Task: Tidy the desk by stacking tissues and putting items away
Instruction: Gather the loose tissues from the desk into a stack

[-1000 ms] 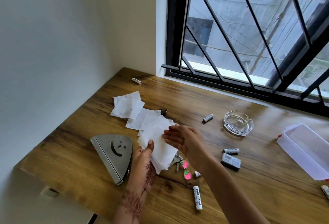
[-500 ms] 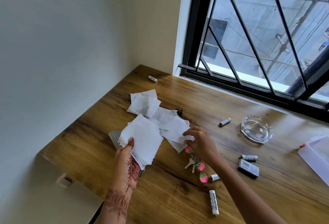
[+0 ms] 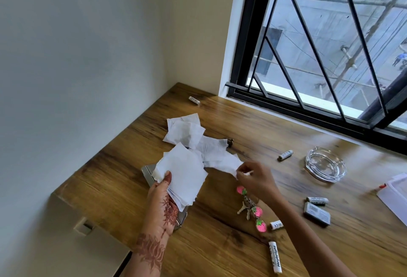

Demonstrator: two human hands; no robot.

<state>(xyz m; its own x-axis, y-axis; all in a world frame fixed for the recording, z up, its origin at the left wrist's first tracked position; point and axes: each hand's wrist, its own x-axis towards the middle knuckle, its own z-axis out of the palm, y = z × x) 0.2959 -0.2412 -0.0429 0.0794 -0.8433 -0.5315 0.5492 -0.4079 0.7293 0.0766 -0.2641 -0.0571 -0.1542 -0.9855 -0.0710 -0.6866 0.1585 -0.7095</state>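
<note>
My left hand (image 3: 161, 205), marked with henna, grips a stack of white tissues (image 3: 184, 173) held above the desk. Below that stack a metal tissue holder (image 3: 148, 172) shows only at its edges. My right hand (image 3: 256, 177) pinches the near corner of a loose crumpled tissue (image 3: 217, 155) and lifts it off the wood. More loose tissues (image 3: 185, 130) lie spread behind it toward the wall corner. A key bunch with pink strawberry charms (image 3: 253, 209) rests just under my right wrist.
Several white batteries lie scattered: one near the wall (image 3: 194, 100), one by the glass ashtray (image 3: 325, 164), one labelled Heybright (image 3: 275, 257) near the front. A small grey box (image 3: 317, 213) and a white plastic container (image 3: 394, 195) sit at the right. The window frame (image 3: 308, 109) borders the desk's back.
My left hand has raised the tissue stack over the holder. My right hand left the stack, reached a loose tissue and pinched its corner up. The camera view swung left.
</note>
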